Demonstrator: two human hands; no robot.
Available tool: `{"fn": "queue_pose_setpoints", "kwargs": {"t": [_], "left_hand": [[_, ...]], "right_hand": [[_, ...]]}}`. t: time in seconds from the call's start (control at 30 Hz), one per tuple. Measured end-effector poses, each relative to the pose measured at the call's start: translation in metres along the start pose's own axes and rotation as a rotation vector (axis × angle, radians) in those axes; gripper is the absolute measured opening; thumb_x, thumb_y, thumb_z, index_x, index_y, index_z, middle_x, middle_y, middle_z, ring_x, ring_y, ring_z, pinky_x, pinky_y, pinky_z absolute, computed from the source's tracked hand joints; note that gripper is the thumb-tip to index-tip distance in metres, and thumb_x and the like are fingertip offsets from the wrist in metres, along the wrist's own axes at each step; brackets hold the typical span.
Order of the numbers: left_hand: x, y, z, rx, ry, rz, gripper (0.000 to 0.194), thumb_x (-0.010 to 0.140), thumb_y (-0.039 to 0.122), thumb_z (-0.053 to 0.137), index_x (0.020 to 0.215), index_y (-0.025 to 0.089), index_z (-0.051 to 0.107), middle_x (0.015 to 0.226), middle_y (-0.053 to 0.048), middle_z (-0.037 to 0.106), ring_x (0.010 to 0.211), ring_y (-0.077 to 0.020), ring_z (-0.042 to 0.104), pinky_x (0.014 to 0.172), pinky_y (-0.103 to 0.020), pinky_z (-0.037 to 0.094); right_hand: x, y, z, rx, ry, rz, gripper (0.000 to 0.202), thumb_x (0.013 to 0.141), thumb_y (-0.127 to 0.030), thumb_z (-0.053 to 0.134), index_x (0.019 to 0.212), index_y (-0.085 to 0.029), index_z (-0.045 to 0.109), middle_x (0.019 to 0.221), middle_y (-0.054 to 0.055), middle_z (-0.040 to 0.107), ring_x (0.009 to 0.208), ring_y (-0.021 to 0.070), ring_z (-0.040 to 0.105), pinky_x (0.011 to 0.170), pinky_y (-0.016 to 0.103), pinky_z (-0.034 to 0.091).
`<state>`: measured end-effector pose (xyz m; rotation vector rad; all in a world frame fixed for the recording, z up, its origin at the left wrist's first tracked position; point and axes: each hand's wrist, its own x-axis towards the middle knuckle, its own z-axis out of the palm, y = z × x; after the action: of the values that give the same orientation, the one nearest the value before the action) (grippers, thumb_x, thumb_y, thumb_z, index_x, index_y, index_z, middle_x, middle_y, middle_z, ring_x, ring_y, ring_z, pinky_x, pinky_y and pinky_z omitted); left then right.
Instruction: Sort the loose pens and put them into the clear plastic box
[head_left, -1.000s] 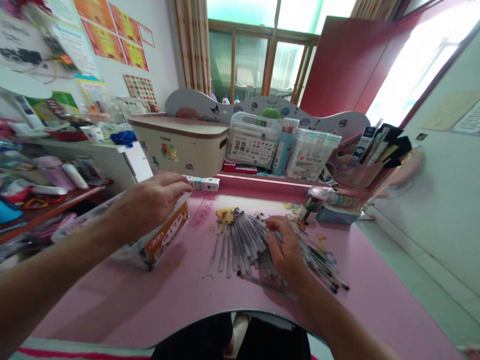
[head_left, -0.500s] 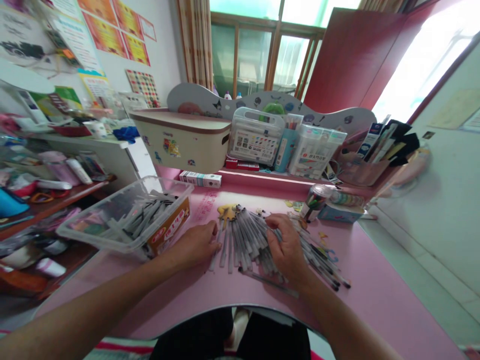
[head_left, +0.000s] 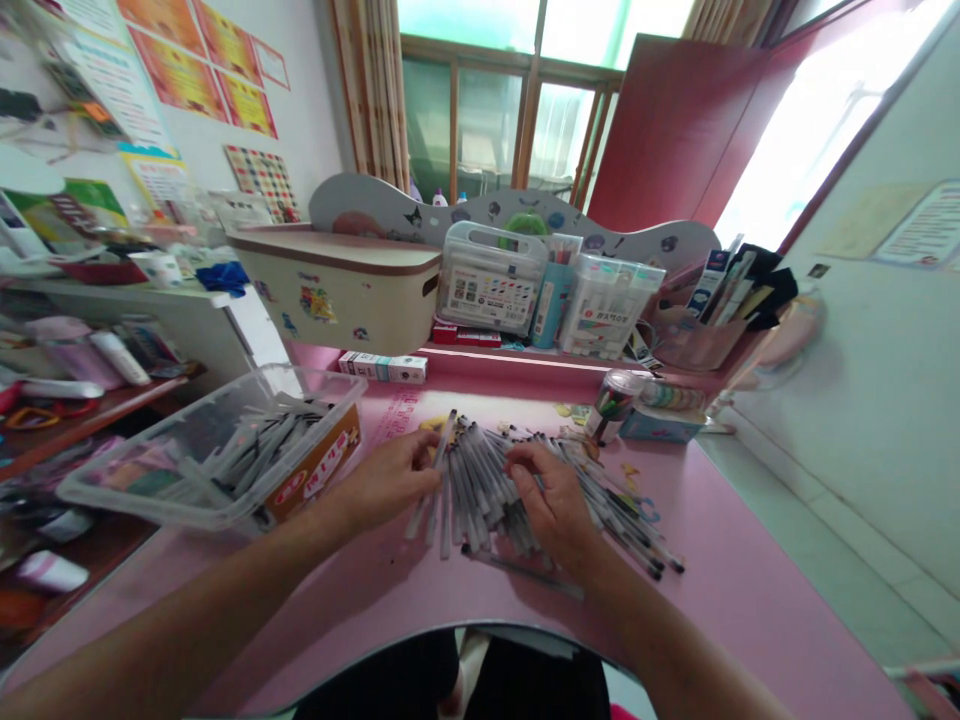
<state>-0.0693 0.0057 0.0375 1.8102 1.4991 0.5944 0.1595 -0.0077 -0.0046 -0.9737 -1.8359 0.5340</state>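
Note:
A loose pile of clear-barrelled pens point(head_left: 484, 500) with dark tips lies fanned out on the pink desk point(head_left: 330, 605). At the pile's left edge, my left hand point(head_left: 394, 472) has a pen point(head_left: 448, 432) pinched between thumb and fingers, its upper end raised. My right hand point(head_left: 551, 505) rests over the middle of the pile with fingers curled and thumb close to them; what lies between its fingertips is hidden. One dark-ended pen point(head_left: 517, 572) lies crosswise at the near side. To the left, a clear plastic box point(head_left: 142, 515) holds many similar pens.
Along the back shelf stand a cream lidded bin point(head_left: 337, 300), a clear marker case point(head_left: 491, 280), a box of markers point(head_left: 611, 305) and a pink holder point(head_left: 697, 335). A clear canister point(head_left: 615, 405) stands behind the pile at right. A long white carton point(head_left: 382, 367) lies below the bin.
My left hand has lifted a pen's end from the pile's left edge. My right hand stays over the pile, its fingers slightly shifted. The whole view has swung slightly.

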Motion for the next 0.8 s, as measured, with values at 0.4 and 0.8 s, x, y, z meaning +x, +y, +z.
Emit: {"fn": "queue_pose_setpoints", "kwargs": {"t": [0.4,0.8], "left_hand": [[-0.002,0.034,0.056,-0.613,0.149,0.181,0.026,0.088,0.042,0.061,0.084,0.017,0.069,0.077,-0.003,0.069,0.068,-0.0154,0.063,0.061,-0.025,0.050],[-0.001,0.017,0.074,-0.706,0.183,0.197,0.026,0.088,0.045,0.063,0.085,0.019,0.060,0.054,0.004,0.053,0.049,-0.0120,0.052,0.050,-0.023,0.043]], "right_hand": [[0.002,-0.004,0.004,0.057,-0.194,0.019,0.028,0.093,-0.012,0.048,0.116,-0.020,0.061,0.102,0.006,0.071,0.092,0.0198,0.066,0.086,0.034,0.051],[-0.004,-0.010,0.010,-0.108,-0.140,-0.008,0.018,0.096,-0.017,0.044,0.087,-0.023,0.059,0.080,0.003,0.064,0.072,0.0188,0.060,0.068,0.031,0.048]]}}
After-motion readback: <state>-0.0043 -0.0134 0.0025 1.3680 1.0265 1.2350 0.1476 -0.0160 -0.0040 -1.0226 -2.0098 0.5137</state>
